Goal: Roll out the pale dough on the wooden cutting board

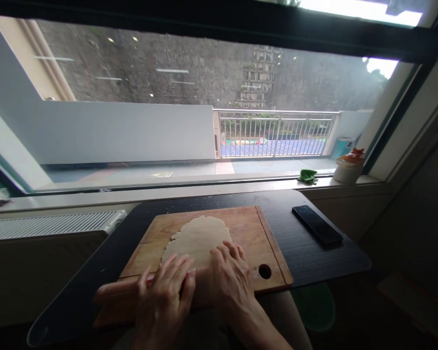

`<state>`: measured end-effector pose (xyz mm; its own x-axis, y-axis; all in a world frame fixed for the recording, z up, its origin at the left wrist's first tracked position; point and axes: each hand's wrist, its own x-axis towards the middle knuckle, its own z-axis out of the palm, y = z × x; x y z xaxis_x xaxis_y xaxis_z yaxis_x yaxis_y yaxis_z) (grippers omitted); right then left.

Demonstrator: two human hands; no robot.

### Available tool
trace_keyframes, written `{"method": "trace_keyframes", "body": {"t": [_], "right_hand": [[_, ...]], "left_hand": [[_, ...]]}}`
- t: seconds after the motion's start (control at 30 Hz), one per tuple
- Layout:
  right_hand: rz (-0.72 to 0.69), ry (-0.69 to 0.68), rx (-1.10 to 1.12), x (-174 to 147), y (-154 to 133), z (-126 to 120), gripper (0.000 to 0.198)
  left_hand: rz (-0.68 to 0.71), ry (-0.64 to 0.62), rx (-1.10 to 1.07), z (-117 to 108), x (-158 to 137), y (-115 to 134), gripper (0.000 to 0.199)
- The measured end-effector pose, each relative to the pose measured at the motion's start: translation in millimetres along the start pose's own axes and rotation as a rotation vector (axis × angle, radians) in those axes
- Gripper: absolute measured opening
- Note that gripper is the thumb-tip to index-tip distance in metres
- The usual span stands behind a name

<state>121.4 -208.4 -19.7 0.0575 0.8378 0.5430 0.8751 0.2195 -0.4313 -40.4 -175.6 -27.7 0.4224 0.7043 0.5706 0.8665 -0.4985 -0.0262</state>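
Observation:
A wooden rolling pin (120,290) lies across the near part of a wooden cutting board (247,231). Over its middle-left part rests my left hand (168,290), fingers bent forward around the top and slightly blurred. My right hand (231,272) is curled over the pin farther right, hiding that end of it. Just beyond the pin, a thin, rough-edged sheet of pale dough (199,236) lies flat on the board. The hands and pin cover the dough's near edge.
The board sits on a dark table (277,218) with rounded corners. A black phone (317,224) lies at its right. Behind are a windowsill with a green cloth (307,176) and a whitish container (348,170). A radiator (54,226) stands left; a green stool (316,306) is below.

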Motion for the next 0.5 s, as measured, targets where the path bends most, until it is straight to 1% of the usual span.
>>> {"method": "trace_keyframes", "body": {"t": [0.13,0.23,0.33,0.5], "right_hand": [[-0.030,0.026,0.041,-18.7,-2.5,-2.2,0.016],[-0.030,0.026,0.020,-20.3,-1.8,-0.8,0.014],[-0.005,0.017,-0.032,-6.2,2.6,4.5,0.014],[0.001,0.002,-0.118,31.4,13.0,15.0,0.016]], "left_hand": [[0.028,0.035,-0.006,-0.8,-10.4,0.4,0.031],[0.024,0.017,0.012,-2.5,-6.1,2.7,0.036],[-0.013,-0.041,0.033,-1.3,10.1,5.6,0.038],[-0.119,-0.113,0.049,10.3,47.2,3.9,0.037]]}}
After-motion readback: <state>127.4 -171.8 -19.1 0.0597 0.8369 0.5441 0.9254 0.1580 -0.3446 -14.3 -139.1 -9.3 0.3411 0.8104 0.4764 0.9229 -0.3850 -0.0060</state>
